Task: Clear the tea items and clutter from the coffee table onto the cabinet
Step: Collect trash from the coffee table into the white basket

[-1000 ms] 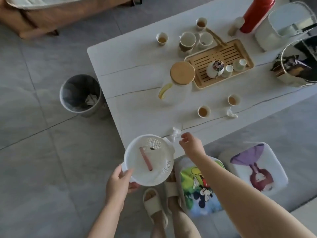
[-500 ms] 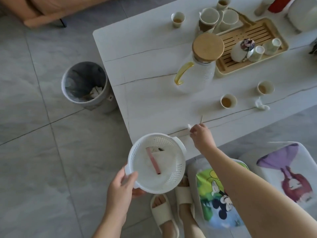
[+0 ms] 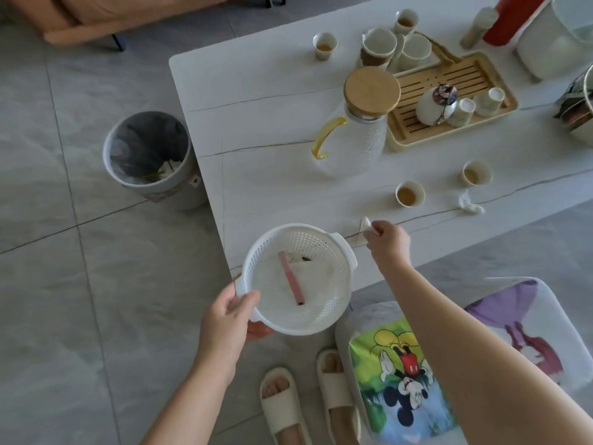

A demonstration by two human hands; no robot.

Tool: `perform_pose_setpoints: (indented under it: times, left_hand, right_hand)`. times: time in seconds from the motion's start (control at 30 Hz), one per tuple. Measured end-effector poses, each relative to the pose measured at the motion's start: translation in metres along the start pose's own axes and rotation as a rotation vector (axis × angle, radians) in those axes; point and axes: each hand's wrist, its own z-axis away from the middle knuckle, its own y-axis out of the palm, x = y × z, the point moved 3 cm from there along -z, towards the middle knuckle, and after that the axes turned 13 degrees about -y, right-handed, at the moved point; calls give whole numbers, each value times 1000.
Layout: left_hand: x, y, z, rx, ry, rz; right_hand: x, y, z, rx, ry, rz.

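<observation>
White perforated colander (image 3: 298, 277) holds a pink strip (image 3: 291, 282); white, dark-veined counter (image 3: 256, 123); at two o'clock, tan slatted tray (image 3: 449, 101); yellow-handled clear pitcher (image 3: 356, 139).

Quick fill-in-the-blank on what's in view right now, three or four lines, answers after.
1. The left hand holds the white ____ by its rim.
2. The right hand pinches a small white scrap at the table's ____ edge.
3. The glass pitcher has a ____ lid.
4. The bin stands on the ____.

Answers: colander; near; wooden; floor
</observation>
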Motion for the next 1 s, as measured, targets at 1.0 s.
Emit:
perform_pose_setpoints:
  times: [1.0]
  left_hand:
    - [-54,123,-10,74,71,-95]
  right_hand:
    - [55,-80,41,152,-631,171]
